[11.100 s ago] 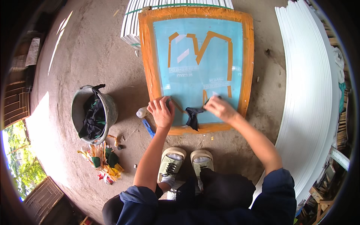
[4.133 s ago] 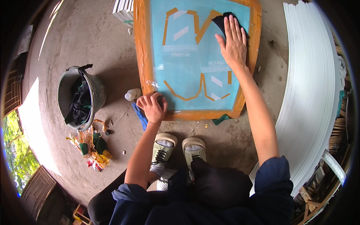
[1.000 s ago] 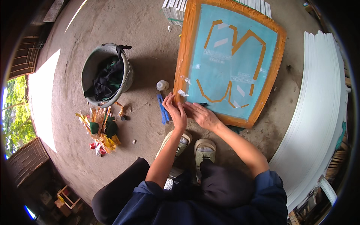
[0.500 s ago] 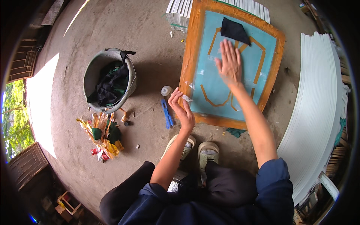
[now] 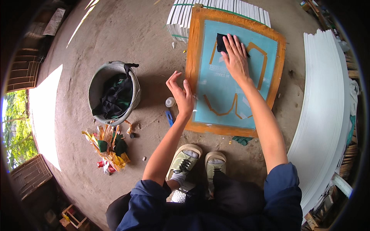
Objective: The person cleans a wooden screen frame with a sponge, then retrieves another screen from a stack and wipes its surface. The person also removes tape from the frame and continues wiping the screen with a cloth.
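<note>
A silk-screen frame (image 5: 195,50) with an orange-brown taped border and light blue mesh lies flat in front of me. Brown strips of tape outline shapes on the mesh. On its upper part rests a folded black cloth (image 5: 221,43). My right hand (image 5: 236,57) lies with outstretched fingers over this cloth, hiding much of it. Beside the frame's left edge hovers my left hand (image 5: 182,92), its fingers bent loosely and apart, holding nothing. Just below that hand are a small white bottle (image 5: 170,102) and a blue plastic tool (image 5: 169,118), partly covered by my wrist.
To the left stands a grey bucket (image 5: 111,67) of dark rags, with a heap of crumpled wrappers (image 5: 106,148) below it. White strips are bundled in a stack (image 5: 179,25) behind the frame. Long white sheets (image 5: 320,115) lie at right. A green glove (image 5: 242,140) pokes out under the frame.
My right hand has moved up from the bare mesh onto the black cloth. My left hand has shifted up and left along the frame's edge. The whole view has tilted slightly.
</note>
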`<state>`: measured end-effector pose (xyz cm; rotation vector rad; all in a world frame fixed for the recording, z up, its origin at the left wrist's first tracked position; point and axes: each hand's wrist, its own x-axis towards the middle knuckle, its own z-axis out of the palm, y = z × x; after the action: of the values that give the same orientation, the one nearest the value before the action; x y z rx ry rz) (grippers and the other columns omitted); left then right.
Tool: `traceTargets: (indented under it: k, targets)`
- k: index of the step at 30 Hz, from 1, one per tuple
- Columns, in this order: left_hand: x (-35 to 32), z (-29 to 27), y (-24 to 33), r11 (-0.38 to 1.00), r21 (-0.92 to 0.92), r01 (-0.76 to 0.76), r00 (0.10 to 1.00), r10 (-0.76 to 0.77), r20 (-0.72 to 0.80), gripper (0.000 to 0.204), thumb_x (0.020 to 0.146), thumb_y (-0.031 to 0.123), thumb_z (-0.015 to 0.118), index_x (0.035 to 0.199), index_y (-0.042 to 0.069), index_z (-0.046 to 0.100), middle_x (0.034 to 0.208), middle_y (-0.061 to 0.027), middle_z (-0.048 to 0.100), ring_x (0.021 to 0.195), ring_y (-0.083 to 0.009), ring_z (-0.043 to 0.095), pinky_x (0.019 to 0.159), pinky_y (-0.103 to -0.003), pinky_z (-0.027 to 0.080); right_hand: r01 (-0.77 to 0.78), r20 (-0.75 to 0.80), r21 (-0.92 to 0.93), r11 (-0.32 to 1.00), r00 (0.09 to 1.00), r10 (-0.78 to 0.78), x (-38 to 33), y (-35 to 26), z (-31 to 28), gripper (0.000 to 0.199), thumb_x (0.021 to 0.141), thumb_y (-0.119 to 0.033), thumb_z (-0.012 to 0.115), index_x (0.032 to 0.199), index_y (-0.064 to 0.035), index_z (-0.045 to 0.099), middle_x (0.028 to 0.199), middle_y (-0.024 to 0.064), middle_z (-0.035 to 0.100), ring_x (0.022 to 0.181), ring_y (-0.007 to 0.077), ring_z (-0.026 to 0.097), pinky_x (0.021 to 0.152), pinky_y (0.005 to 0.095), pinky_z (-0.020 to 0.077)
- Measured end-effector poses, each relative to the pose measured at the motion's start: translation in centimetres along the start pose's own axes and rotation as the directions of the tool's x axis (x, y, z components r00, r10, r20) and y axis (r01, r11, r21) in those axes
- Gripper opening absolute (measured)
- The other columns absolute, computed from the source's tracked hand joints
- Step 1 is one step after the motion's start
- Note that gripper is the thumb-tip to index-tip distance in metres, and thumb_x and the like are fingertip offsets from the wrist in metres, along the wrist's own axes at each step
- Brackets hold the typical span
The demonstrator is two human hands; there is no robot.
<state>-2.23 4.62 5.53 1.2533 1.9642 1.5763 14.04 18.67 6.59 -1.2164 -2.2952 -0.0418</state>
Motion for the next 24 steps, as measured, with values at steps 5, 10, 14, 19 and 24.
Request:
traceTargets:
  k: [5,10,14,19,24]
  targets:
    - [-0.2,0.0,-1.7,0.997,0.062,0.056,0.998,-0.057,0.018,0.028,0.092,0.007,0.046,0.119,0.0,0.041,0.118,-0.0157,0.04,0.115,-0.03,0.04,0.099,-0.039,0.032,0.106,0.232,0.114,0.988,0.964,-0.13,-7.7,-6.4,1.8,0.055,0.091,-0.021,0.048,0.142,-0.0106,0.03,0.148,0.0046,0.029,0.135,0.0225,0.028,0.11,0.0387,0.0239]
    - [-0.4,0.2,-2.3,0.994,0.083,0.075,0.994,-0.081,0.075,0.033,0.095,0.018,0.045,0.122,0.001,0.04,0.117,-0.0145,0.039,0.116,-0.0282,0.038,0.101,-0.039,0.03,0.438,0.496,0.207,0.875,0.724,-0.48,-22.6,-9.5,-2.4,0.058,0.086,-0.025,0.052,0.139,-0.008,0.036,0.147,0.0034,0.031,0.137,0.0171,0.026,0.112,0.0365,0.0205]
    - [-0.7,-0.2,-2.2,0.992,0.092,0.091,0.982,-0.105,0.157,0.038,0.095,0.019,0.046,0.124,-0.001,0.036,0.119,-0.017,0.037,0.118,-0.0301,0.037,0.101,-0.04,0.031,0.48,0.614,0.265,0.836,0.585,-0.53,-25.5,-4.8,-5.9,0.054,0.087,-0.024,0.051,0.138,-0.0082,0.039,0.145,0.0019,0.034,0.136,0.0149,0.028,0.112,0.0367,0.0203]
    - [-1.1,0.7,-2.6,0.997,0.004,0.073,0.974,-0.073,0.214,0.045,0.094,0.022,0.047,0.126,-0.005,0.029,0.122,-0.0208,0.033,0.117,-0.032,0.039,0.101,-0.041,0.032,0.332,0.501,0.271,0.904,0.753,-0.427,-20.8,-8.6,-3.1,0.062,0.084,-0.025,0.057,0.14,-0.0091,0.034,0.146,0.0003,0.032,0.135,0.0143,0.028,0.112,0.0362,0.0221]
    - [-0.4,0.2,-2.7,0.985,-0.056,0.164,0.945,-0.141,0.294,0.048,0.096,0.024,0.044,0.129,-0.004,0.024,0.13,-0.0214,0.032,0.118,-0.0315,0.043,0.098,-0.04,0.037,0.389,0.493,0.255,0.885,0.735,-0.465,-21.3,-7.4,-2.8,0.062,0.085,-0.027,0.054,0.141,-0.0121,0.032,0.147,-0.0016,0.03,0.135,0.0135,0.028,0.112,0.0357,0.0211]
